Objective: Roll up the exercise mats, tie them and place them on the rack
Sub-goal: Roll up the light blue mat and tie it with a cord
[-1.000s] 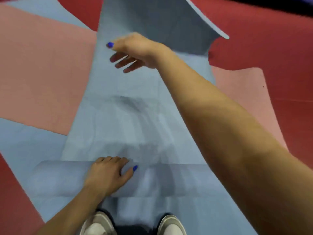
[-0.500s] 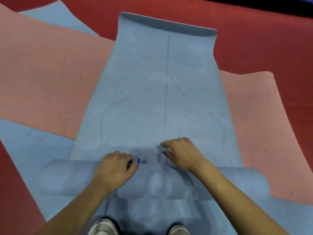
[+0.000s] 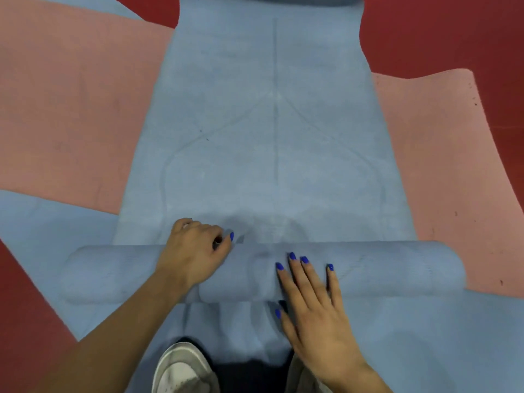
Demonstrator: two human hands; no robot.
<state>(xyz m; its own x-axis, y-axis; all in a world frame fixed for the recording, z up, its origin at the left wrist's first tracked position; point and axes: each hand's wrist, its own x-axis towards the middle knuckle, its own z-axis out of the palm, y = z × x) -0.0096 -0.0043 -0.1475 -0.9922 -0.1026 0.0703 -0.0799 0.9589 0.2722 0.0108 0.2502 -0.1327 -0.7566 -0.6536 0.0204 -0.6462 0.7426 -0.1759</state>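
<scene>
On the red floor (image 3: 442,29), the rolled part (image 3: 113,273) of the blue mat (image 3: 269,137) is gripped over its top by the curled left hand (image 3: 192,256); the right hand (image 3: 314,316) is laid flat, fingers straight. Soft, springy foam is judged likely to unroll; even pressure near both ends is advised.
</scene>
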